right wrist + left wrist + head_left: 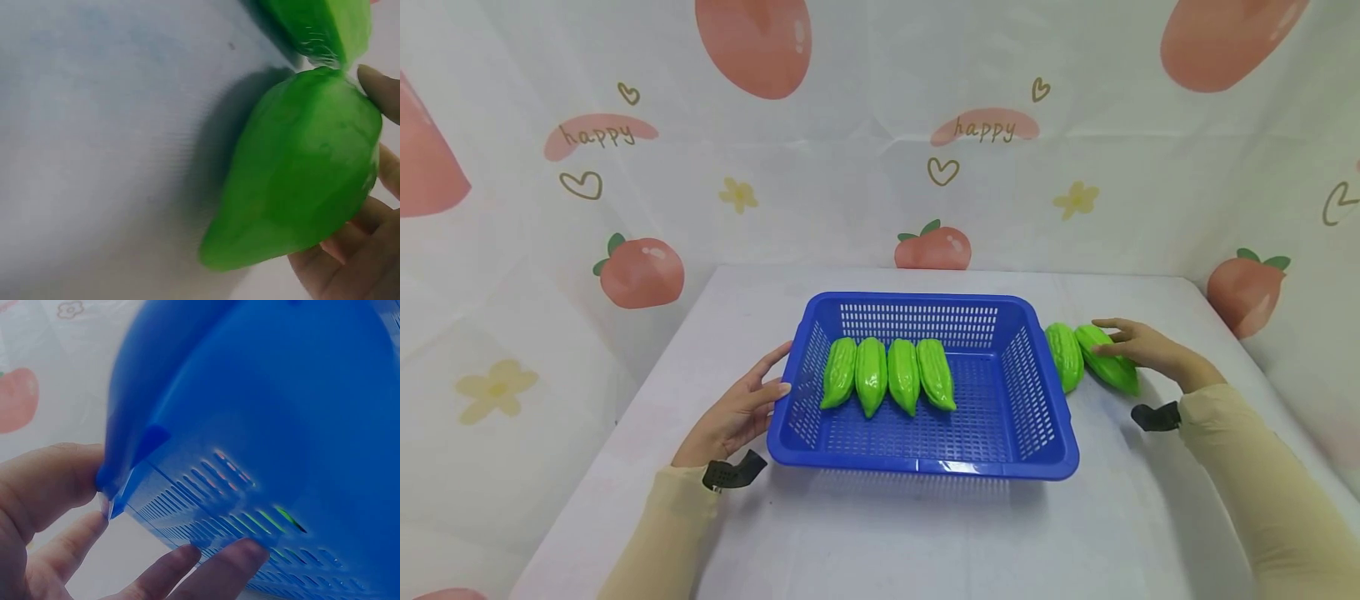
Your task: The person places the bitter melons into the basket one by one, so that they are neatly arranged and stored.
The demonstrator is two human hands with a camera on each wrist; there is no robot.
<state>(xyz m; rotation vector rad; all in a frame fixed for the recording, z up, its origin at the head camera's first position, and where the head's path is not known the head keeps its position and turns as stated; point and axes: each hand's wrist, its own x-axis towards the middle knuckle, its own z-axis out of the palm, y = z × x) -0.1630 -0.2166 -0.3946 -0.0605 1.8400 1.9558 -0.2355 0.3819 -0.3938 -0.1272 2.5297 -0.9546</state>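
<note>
My left hand [737, 417] pinches the left rim of a blue plastic basket [917, 468]; in the left wrist view thumb and forefinger meet at the rim [119, 459], while other fingers lie against the slotted wall. Inside the basket, several green bitter melons [872, 375] lie side by side in its left and middle part. To the right of the basket, my right hand [1150, 350] holds another bitter melon [1112, 371] near the table surface. The right wrist view shows the thumb by one end of this bitter melon [300, 169] and fingers along its side, partly hidden.
One more bitter melon [1064, 357] lies between the basket's right wall and the right hand. The white-covered table [880, 550] meets a printed cloth backdrop [835, 200] at its back and sides. Black wrist cameras sit on both wrists.
</note>
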